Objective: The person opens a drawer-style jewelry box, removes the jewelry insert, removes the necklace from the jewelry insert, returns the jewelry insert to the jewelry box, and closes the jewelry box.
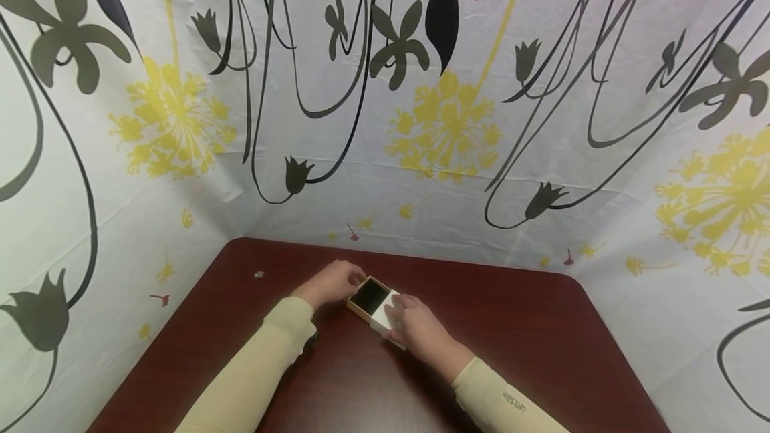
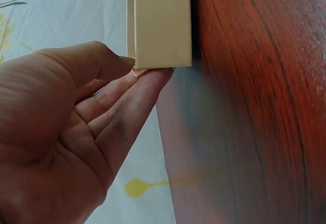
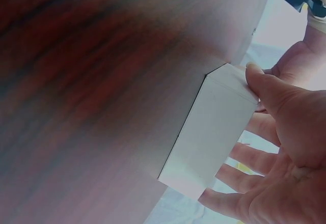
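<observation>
A small slide-out box lies over the table, its tan tray [image 1: 359, 311] partly out of a white sleeve [image 1: 380, 322]. The inside of the tray looks black in the head view. My left hand [image 1: 337, 282] pinches the outer end of the tray; in the left wrist view the thumb sits at one edge and the fingertips [image 2: 162, 76] lie against the end. Across from it, my right hand [image 1: 421, 333] grips the sleeve, thumb near one end and fingers spread along the side of the white cardboard [image 3: 209, 132]. The sleeve's far end is hidden under that hand.
A dark red wood table [image 1: 481, 333] with rounded back corners carries the box. Toward its back left lies a tiny pale object [image 1: 259, 274], too small to make out. White fabric [image 1: 361, 132] with printed flowers hangs behind and on both sides.
</observation>
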`<state>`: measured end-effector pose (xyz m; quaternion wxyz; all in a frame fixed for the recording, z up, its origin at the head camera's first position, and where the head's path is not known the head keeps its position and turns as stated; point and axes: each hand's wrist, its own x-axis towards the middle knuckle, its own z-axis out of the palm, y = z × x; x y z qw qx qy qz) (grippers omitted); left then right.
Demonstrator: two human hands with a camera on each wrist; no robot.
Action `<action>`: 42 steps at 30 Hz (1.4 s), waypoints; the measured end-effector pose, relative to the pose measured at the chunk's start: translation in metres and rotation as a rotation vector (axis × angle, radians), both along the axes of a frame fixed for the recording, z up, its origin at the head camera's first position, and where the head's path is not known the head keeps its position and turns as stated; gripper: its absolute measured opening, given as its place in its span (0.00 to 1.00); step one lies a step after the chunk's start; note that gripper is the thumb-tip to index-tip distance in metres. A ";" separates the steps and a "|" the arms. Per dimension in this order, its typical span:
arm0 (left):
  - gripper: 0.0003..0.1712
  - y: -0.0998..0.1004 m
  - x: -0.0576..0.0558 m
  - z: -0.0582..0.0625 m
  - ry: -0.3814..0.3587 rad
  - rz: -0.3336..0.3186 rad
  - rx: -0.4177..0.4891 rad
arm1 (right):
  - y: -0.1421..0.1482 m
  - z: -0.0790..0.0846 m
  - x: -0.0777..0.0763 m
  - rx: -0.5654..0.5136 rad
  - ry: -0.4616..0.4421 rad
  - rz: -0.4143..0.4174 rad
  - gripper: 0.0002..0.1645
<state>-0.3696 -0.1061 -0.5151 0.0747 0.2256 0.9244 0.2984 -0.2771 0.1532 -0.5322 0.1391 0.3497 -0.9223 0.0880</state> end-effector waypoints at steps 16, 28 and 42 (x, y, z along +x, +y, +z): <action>0.18 0.001 0.001 0.000 -0.009 0.004 0.007 | 0.001 -0.001 -0.001 0.004 0.001 0.002 0.30; 0.14 0.002 0.003 0.001 -0.011 -0.002 0.016 | 0.000 -0.001 -0.001 0.002 -0.014 -0.001 0.30; 0.14 0.004 0.004 0.002 -0.007 -0.008 0.031 | 0.000 -0.001 -0.002 -0.004 -0.029 -0.005 0.30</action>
